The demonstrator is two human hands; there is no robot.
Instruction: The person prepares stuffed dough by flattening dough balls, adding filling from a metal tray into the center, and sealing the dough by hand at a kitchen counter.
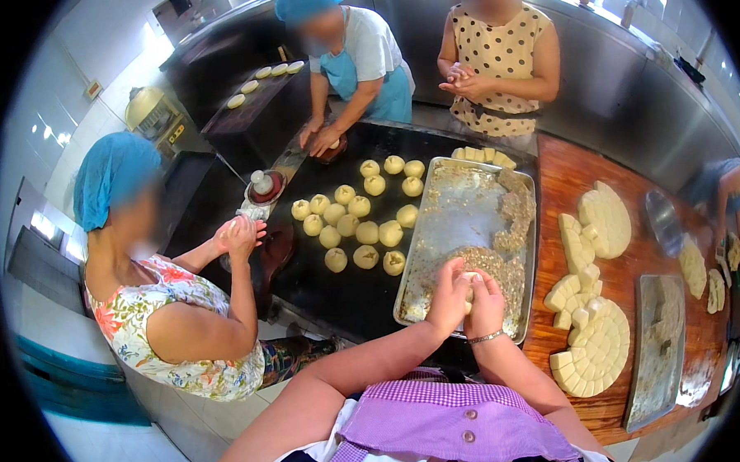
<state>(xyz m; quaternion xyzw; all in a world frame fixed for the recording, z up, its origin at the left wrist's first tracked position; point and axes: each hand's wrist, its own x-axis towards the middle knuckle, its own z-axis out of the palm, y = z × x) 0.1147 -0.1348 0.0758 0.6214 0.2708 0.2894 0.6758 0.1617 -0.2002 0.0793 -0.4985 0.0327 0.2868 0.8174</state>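
Both hands, the left hand [449, 298] and right hand [486, 302], have their grip closed around a pale dough piece [470, 286] above the near edge of the metal tray [460, 206]; the filling step seems underway, and next it needs careful sealing

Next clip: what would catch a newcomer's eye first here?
Probably the cluster of filled dough balls on the dark worktop at centre, beside a metal tray of crumbly filling. Over the tray's near end, the left hand and right hand cup a pale dough piece together. To the right, discs of cut dough lie on the wooden board.
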